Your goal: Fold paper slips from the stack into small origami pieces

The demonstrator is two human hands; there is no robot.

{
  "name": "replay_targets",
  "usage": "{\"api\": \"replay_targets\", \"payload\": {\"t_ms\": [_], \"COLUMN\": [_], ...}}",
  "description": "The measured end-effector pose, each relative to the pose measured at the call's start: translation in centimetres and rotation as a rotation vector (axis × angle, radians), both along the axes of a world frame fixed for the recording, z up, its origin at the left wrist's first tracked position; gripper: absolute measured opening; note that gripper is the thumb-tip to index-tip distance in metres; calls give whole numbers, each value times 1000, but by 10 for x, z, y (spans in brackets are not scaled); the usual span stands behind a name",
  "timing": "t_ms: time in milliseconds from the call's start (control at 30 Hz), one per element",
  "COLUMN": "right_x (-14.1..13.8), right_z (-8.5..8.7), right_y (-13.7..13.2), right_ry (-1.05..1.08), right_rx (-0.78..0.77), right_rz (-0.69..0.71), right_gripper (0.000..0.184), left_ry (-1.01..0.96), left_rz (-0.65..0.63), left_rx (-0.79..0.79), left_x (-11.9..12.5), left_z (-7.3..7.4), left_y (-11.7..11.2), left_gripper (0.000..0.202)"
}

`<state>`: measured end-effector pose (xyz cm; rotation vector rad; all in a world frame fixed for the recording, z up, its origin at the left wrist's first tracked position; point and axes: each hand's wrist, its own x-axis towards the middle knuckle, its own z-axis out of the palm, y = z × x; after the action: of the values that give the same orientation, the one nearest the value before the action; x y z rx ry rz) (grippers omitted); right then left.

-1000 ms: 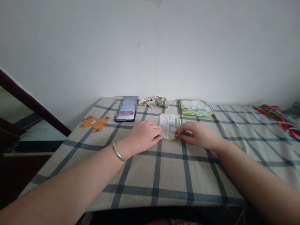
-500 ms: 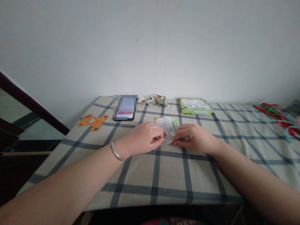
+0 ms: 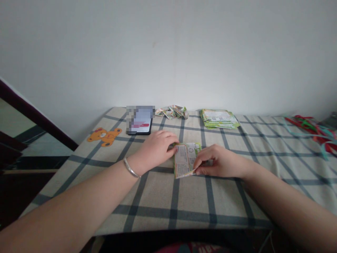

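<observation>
A small green-and-white printed paper sheet [image 3: 183,160] lies on the checked tablecloth [image 3: 184,196] between my two hands. My left hand [image 3: 155,149], with a silver bangle on its wrist, rests fingers-down on the sheet's upper left edge. The fingers of my right hand [image 3: 217,161] are curled and pinch the sheet's lower right corner. A stack of the same green sheets [image 3: 218,119] sits farther back on the right. Several folded paper pieces [image 3: 172,112] lie in a small heap at the back, near the wall.
A black phone [image 3: 139,123] lies at the back left, beside an orange bear print [image 3: 104,135] on the cloth. Red, green and teal ribbons [image 3: 313,131] lie at the far right. A white wall stands behind the table; the table's left edge drops to a dark floor.
The sheet has been pulled nearer to me and turned, and now lies lower on the cloth. Both hands moved with it, the left one now at its upper left edge.
</observation>
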<state>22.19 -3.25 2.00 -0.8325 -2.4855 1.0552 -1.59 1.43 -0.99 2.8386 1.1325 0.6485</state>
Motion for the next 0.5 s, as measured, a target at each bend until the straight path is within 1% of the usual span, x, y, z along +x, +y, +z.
{"api": "replay_targets", "payload": {"t_ms": [100, 167, 267, 333, 400, 500], "right_x": [-1, -3, -5, -7, -7, -7], "right_z": [-6, -10, -17, -20, -23, -27], "right_y": [1, 2, 6, 8, 11, 16], "right_ry": [5, 4, -26, -44, -65, -95], "right_rx": [-38, 1, 103, 177, 282, 425], "right_rz": [-120, -205, -253, -272, -297, -316], "right_gripper": [13, 15, 14, 14, 13, 12], "left_ry": [-16, -34, -56, -72, -91, -87], "left_rz": [-33, -10, 30, 26, 17, 20], "left_rx": [-19, -25, -31, -30, -25, -28], "left_x": [1, 1, 2, 2, 2, 2], "left_z": [0, 0, -2, -4, -4, -3], "left_y": [0, -1, 0, 1, 1, 0], "left_gripper": [16, 16, 13, 17, 21, 19]}}
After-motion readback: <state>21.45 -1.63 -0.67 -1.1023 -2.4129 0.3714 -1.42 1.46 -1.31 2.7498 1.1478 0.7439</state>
